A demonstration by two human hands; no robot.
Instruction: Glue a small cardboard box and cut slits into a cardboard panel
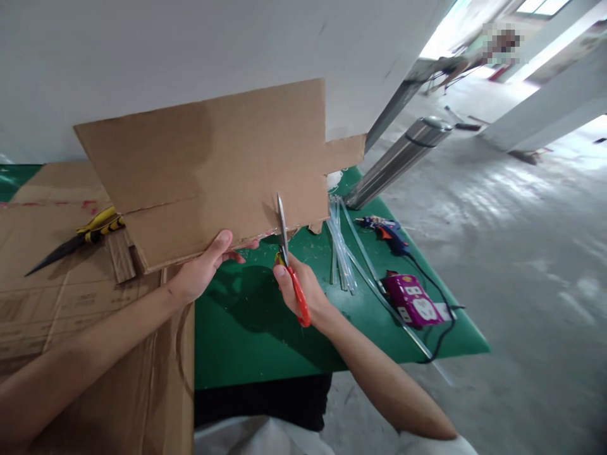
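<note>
A large brown cardboard sheet (256, 145) is tilted up over the table, with a narrow tab at its right side. My left hand (202, 268) grips its lower edge, thumb on the face and fingers underneath. In my right hand (301, 287) is a pair of scissors (283, 221) with red handles, its blades pointing up. One blade lies in front of the sheet near the lower edge; the other is hidden behind the cardboard. The fingers of my right hand are wrapped round the handles.
Larger cardboard (47, 278) covers the left of the green table (246, 341), bearing a black-and-yellow tool (80, 237). On the right lie clear glue sticks (340, 253), a blue glue gun (391, 234), a purple power socket (412, 300) with cable, and a metal cylinder (398, 161).
</note>
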